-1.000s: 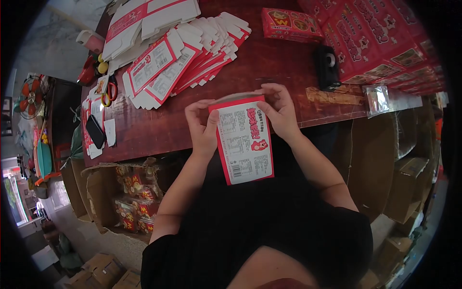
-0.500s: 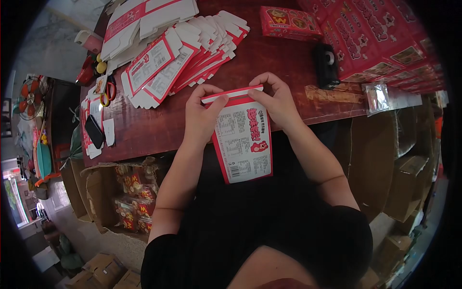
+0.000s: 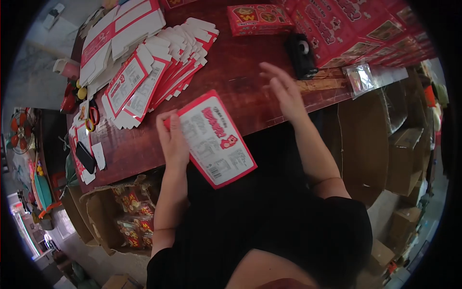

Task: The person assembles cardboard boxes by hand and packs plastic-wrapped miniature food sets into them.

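Note:
My left hand (image 3: 174,139) grips a red and white printed box (image 3: 216,139) by its upper left edge. The box is tilted, its top end is closed, and its white printed side faces up. To the right, my right hand (image 3: 285,92) is off the box, above the table, with fingers apart and nothing in them. Beyond that hand stands a black tape dispenser (image 3: 301,60) holding a roll of tape. A fan of flat red and white cartons (image 3: 161,67) lies to the upper left of the box.
Stacked red boxes (image 3: 346,29) fill the back right, near a single red box (image 3: 260,20). Scissors (image 3: 92,118) and a black phone (image 3: 85,157) lie at the table's left. Below, an open cardboard box (image 3: 103,216) holds wrapped packets.
The box's top flap has been folded shut. My right hand has let go and moved right. My left hand has shifted left and down with the box, now tilted. The view has turned.

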The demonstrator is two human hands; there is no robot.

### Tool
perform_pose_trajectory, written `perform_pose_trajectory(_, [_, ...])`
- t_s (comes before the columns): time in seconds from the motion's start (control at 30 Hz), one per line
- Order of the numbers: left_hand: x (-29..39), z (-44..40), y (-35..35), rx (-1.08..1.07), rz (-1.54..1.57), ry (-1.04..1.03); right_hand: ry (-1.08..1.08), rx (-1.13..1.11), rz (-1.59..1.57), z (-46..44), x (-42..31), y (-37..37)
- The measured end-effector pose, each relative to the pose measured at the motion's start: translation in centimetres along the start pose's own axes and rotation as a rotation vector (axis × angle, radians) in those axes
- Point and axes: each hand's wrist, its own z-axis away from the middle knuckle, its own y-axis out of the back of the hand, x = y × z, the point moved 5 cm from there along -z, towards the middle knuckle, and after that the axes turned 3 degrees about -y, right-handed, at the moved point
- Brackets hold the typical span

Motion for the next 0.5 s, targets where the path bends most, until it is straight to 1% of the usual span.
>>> perform_pose_trajectory(0.03, [0.5, -0.5, 0.6, 0.054, 0.041, 0.005, 0.031, 0.259, 0.062, -0.7, 0.5, 3.8])
perform_pose_trajectory(0.07, [1.1, -1.1, 1.5, 0.111, 0.080, 0.011, -0.013, 0.470, 0.176, -1.1, 2.1, 8.3])
perform_pose_trajectory(0.1, [-0.2, -2.1, 3.3, 0.107, 0.055, -0.040, -0.001, 0.523, 0.363, -1.3, 3.1, 12.3])
perform_pose_trajectory(0.13, [-0.1, -2.6, 3.9, 0.113, 0.057, -0.028, 0.010, 0.571, 0.550, -1.4, 3.8, 15.4])
perform_pose_trajectory(0.17, [0.0, -2.9, 4.3, 0.121, 0.059, -0.016, -0.088, 0.528, 0.539, -1.9, 5.1, 17.4])
perform_pose_trajectory(0.23, [0.3, -3.0, 4.1, 0.145, 0.048, 0.003, -0.284, 0.436, 0.511, -2.2, 6.2, 18.9])
perform_pose_trajectory(0.33, [0.0, -3.3, 4.1, 0.114, 0.005, -0.031, -0.451, 0.378, 0.346, -2.3, 5.9, 18.2])
perform_pose_trajectory(0.43, [0.4, -3.0, 3.3, 0.064, -0.031, -0.030, -0.462, 0.293, 0.084, -3.0, 7.6, 18.9])
perform_pose_trajectory(0.5, [0.1, -3.1, 3.3, 0.092, -0.056, -0.044, -0.229, 0.403, 0.184, -3.0, 8.2, 18.7])
